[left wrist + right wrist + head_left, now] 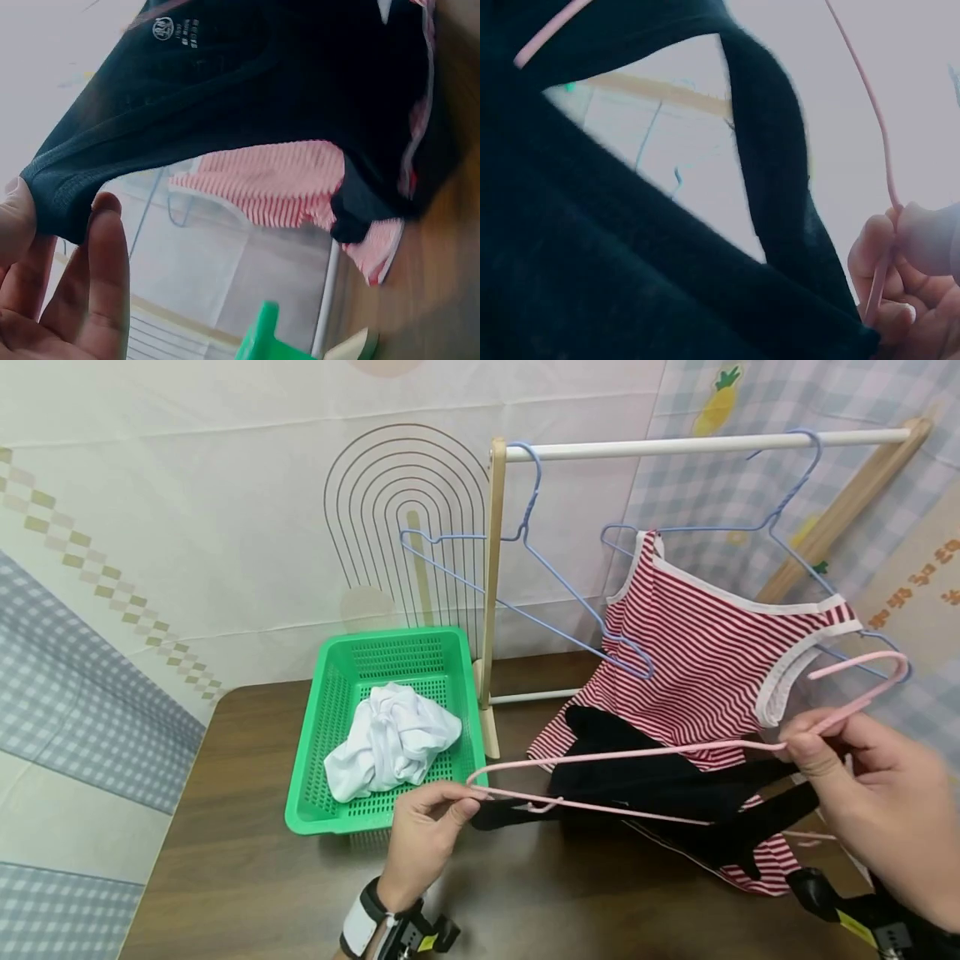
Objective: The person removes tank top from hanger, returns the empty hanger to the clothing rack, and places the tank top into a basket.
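Note:
My left hand [431, 835] pinches a strap of a black tank top [652, 785] at the left end of a pink hanger [675, 749]. In the left wrist view the strap of the black tank top [225, 82] is stretched between thumb and fingers, with a small pale print inside its neckline. With thumb and fingers, my right hand [877, 785] holds the hanger at the base of its hook, which points up and right. The top hangs around the lower part of the hanger. Behind it, a red-and-white striped tank top [697, 652] is on a blue hanger [795, 493].
A white rod [712, 446] on a wooden-sided rack carries the striped top and a bare blue hanger [551, 572]. Left of the rack, a green basket [303, 777] contains crumpled white cloth [393, 739]. All stand on a brown table [247, 860] against patterned curtains.

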A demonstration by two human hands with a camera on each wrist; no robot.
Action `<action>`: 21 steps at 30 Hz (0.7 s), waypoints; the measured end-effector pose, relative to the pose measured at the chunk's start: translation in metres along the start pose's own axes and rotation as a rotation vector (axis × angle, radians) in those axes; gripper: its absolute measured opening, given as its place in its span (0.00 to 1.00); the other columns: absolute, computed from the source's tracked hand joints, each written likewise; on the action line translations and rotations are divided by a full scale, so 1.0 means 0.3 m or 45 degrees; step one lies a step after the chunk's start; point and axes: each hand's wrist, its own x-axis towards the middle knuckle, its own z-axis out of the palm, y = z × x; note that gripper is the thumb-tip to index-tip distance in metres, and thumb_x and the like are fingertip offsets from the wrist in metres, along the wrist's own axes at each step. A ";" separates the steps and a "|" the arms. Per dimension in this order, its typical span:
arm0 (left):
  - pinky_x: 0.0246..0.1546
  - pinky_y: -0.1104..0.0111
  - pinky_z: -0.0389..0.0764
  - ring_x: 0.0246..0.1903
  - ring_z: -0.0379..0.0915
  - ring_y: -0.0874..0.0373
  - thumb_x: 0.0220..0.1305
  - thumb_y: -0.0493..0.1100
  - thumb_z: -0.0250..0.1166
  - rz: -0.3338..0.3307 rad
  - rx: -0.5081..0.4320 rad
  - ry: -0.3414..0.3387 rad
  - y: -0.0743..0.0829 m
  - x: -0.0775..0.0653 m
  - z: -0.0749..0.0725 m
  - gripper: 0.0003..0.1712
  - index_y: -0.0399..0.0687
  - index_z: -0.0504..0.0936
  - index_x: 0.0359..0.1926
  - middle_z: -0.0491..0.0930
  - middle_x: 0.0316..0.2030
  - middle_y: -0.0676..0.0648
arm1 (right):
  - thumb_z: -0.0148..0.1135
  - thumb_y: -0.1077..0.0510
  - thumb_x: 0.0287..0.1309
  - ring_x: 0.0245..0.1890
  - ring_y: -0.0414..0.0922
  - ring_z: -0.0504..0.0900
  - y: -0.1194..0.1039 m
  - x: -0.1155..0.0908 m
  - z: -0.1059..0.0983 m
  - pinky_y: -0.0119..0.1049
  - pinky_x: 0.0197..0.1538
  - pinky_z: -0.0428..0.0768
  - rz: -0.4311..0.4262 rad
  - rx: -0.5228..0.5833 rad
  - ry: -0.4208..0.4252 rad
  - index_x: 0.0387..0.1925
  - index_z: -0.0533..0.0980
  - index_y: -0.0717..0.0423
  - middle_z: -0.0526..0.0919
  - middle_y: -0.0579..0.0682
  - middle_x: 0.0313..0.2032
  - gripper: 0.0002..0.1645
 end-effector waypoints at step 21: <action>0.36 0.74 0.83 0.31 0.84 0.67 0.60 0.40 0.75 0.349 1.104 -0.382 -0.071 -0.046 0.087 0.04 0.53 0.87 0.31 0.88 0.29 0.58 | 0.52 0.73 0.71 0.25 0.44 0.76 0.065 0.039 0.061 0.26 0.26 0.72 0.196 1.103 0.331 0.38 0.77 0.78 0.87 0.57 0.29 0.09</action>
